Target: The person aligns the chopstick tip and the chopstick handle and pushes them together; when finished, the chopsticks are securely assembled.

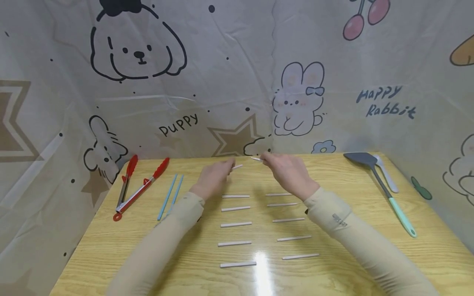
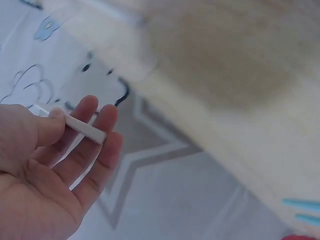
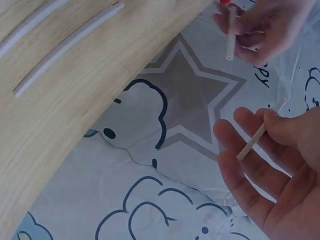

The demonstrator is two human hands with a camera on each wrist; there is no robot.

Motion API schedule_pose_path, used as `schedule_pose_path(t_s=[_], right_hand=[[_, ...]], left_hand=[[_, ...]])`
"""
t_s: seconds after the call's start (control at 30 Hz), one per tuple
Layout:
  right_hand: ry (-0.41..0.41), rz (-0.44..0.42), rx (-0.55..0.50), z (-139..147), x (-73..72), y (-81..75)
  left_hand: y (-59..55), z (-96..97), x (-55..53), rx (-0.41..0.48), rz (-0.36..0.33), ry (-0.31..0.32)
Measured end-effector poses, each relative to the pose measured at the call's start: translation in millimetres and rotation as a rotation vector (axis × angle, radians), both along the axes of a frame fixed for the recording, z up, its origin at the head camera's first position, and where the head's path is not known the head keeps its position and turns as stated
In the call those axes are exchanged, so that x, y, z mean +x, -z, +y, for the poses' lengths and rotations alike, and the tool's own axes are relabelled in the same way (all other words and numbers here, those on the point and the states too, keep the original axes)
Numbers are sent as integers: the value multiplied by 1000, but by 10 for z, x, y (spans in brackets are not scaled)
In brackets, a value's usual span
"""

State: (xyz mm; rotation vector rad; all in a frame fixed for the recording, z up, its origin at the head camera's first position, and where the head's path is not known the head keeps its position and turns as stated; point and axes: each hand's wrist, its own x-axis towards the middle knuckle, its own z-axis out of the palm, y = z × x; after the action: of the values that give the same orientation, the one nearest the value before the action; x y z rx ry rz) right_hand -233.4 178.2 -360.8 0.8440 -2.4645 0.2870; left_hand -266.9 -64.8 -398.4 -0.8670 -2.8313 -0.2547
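A person's left hand [image 1: 213,177] pinches a slim white stick [image 2: 85,129] between thumb and fingers while the right hand [image 3: 280,165] pinches a second white stick [image 3: 251,141] the same way, both above the far edge of a wood-grain table [image 1: 85,263]. "Puppy" is printed on the cloth backdrop [image 1: 222,94] at left and "Happy Rabbit" at right; the right-wrist view catches only the first word's closing "py." Small lettering on the right sleeve [image 1: 363,234] is too distorted to read. The dog drawing and the cherries run off the top of the head view. On the table, more white sticks lie in a left row [image 1: 236,225] and a right row [image 1: 289,220], five in each. At left are red-tipped tongs [image 1: 137,194] and two light-blue sticks [image 1: 167,197], one partly covered by the left sleeve [image 1: 155,242]. At far right, a gray-headed, mint-handled spatula [image 1: 380,181] partly hides a white utensil [image 1: 387,174], its type unclear. The left-wrist view is blurred along its top.
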Motion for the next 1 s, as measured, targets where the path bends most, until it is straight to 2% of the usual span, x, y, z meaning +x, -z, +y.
schedule_pose_path(t_s=[0.13, 0.3, 0.47, 0.7, 1.0], right_hand=[[5, -47, -12, -7, 24, -54], [-6, -105, -13, -28, 62, -131], [-34, -102, -11, -37, 111, -244], [-72, -101, -21, -44, 179, -346], [-97, -58, -21, -56, 197, -339]], left_hand=[[-163, -42, 80, 63, 46, 22], [-336, -52, 210, 112, 63, 34], [-464, -50, 347, 152, 124, 71], [-564, -15, 469, 190, 172, 94], [-611, 2, 517, 191, 205, 105]])
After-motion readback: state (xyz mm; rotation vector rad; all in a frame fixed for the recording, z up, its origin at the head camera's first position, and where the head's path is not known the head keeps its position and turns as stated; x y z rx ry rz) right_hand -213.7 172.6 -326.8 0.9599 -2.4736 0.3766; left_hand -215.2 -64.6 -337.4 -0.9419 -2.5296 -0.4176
